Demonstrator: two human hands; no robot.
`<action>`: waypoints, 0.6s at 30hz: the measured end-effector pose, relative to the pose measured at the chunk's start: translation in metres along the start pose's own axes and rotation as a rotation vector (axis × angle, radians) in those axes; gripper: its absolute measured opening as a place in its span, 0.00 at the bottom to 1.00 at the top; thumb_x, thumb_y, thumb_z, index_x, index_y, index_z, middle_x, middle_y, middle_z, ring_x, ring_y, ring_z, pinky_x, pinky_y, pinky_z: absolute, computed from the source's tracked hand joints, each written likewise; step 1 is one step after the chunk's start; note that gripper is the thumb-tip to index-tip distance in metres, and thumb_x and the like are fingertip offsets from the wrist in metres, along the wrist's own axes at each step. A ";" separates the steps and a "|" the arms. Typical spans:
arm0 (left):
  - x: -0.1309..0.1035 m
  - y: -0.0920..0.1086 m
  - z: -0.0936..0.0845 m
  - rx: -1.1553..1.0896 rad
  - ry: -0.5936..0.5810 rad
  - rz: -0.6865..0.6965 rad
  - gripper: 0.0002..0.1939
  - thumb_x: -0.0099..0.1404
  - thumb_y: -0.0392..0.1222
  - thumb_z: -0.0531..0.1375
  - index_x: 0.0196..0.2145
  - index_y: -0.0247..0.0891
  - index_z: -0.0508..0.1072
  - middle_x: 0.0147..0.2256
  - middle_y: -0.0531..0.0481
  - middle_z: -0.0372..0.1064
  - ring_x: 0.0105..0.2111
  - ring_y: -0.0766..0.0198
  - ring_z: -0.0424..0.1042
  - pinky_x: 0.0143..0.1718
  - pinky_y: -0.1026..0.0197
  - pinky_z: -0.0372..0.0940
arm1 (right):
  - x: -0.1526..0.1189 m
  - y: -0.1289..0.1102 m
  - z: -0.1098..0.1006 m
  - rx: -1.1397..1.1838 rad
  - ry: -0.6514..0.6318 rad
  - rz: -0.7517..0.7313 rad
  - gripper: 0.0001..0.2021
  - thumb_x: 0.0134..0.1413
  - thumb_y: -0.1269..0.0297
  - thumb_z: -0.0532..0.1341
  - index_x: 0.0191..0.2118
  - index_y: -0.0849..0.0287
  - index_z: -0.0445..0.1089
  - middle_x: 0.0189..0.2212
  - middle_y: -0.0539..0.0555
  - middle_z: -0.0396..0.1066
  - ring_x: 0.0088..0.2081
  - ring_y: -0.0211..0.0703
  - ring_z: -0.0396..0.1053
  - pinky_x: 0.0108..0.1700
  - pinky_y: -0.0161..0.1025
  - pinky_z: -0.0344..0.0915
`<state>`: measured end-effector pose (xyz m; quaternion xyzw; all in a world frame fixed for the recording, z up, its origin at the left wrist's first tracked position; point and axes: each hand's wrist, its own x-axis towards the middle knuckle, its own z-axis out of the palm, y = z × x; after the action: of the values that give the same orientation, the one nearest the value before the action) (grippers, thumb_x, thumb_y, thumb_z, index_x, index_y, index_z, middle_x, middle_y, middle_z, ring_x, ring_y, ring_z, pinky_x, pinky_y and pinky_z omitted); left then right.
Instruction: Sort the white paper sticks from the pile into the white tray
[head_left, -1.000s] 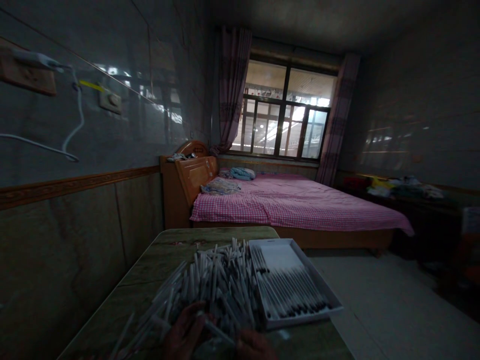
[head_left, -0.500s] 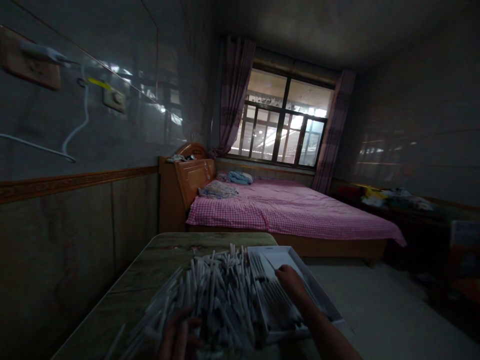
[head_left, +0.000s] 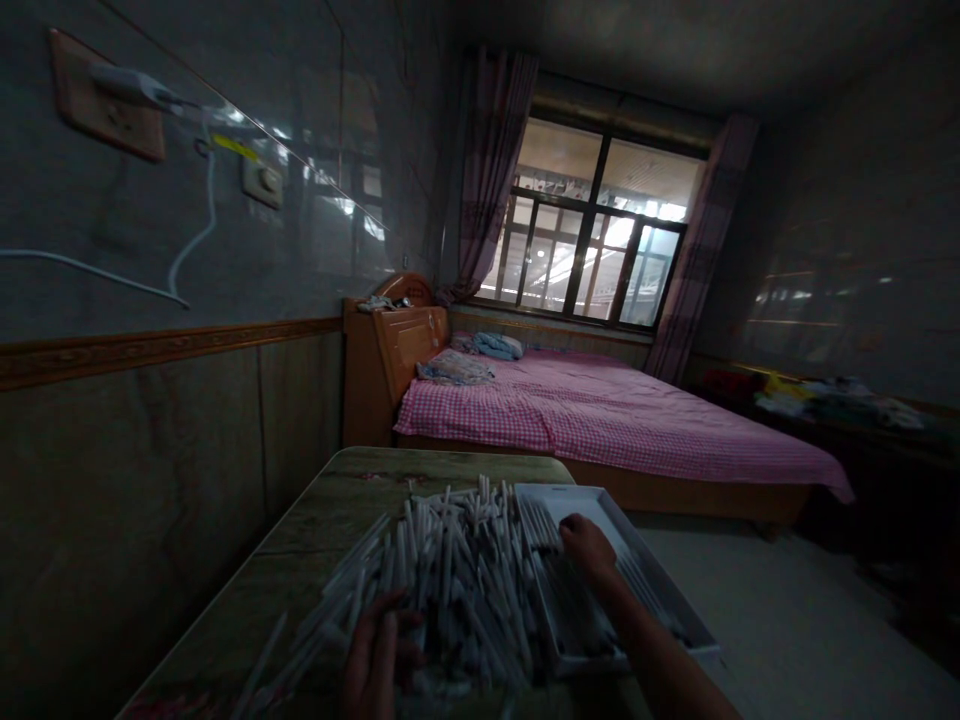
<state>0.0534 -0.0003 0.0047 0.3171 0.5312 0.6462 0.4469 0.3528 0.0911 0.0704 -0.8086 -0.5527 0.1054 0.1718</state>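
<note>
A heap of slim, pen-like white sticks (head_left: 450, 560), some with dark parts, covers much of the small table (head_left: 315, 520). My left hand (head_left: 381, 645) is at the near left side of this heap, fingers apart, with nothing visibly held. To the right of the heap is a shallow white tray (head_left: 656, 560), where similar sticks lie in rows with dark ends. Over the tray's inner part, my right hand (head_left: 589, 548) is closed with its fingers curled. Whatever it may hold is hidden by the hand, and its forearm covers part of the tray.
Beyond the table stands a bed (head_left: 600, 410) with a pink checked cover and a wooden headboard (head_left: 409, 345). A tiled wall with a socket (head_left: 112, 110) and a white cable (head_left: 210, 215) runs along the left. Floor (head_left: 787, 610) shows at right.
The view has swung slightly, so everything sits farther right. Earlier a thin stick stuck out from my right hand over the tray; now none shows there. My left hand remains by the heap.
</note>
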 end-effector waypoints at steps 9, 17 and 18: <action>-0.009 0.001 0.001 -0.032 -0.047 0.001 0.33 0.49 0.74 0.61 0.39 0.44 0.76 0.28 0.52 0.77 0.20 0.61 0.69 0.19 0.60 0.64 | -0.109 -0.030 0.004 0.123 -0.013 -0.352 0.12 0.58 0.71 0.58 0.42 0.54 0.77 0.41 0.50 0.79 0.44 0.39 0.76 0.42 0.30 0.62; -0.013 0.016 0.005 0.049 -0.177 -0.066 0.32 0.39 0.77 0.63 0.25 0.44 0.75 0.16 0.56 0.67 0.17 0.62 0.66 0.18 0.61 0.62 | -0.164 -0.034 0.043 -0.258 -0.077 -0.433 0.14 0.52 0.71 0.62 0.45 0.54 0.75 0.44 0.56 0.78 0.42 0.50 0.78 0.33 0.34 0.64; -0.013 0.012 0.006 0.068 -0.204 -0.061 0.32 0.40 0.76 0.63 0.25 0.44 0.75 0.15 0.56 0.66 0.16 0.62 0.65 0.17 0.62 0.61 | -0.163 -0.036 0.047 -0.286 -0.076 -0.439 0.14 0.52 0.71 0.61 0.46 0.54 0.74 0.44 0.58 0.77 0.42 0.51 0.78 0.33 0.35 0.64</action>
<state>0.0606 -0.0102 0.0188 0.3800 0.5139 0.5781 0.5073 0.2457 -0.0410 0.0381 -0.6809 -0.7303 0.0168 0.0533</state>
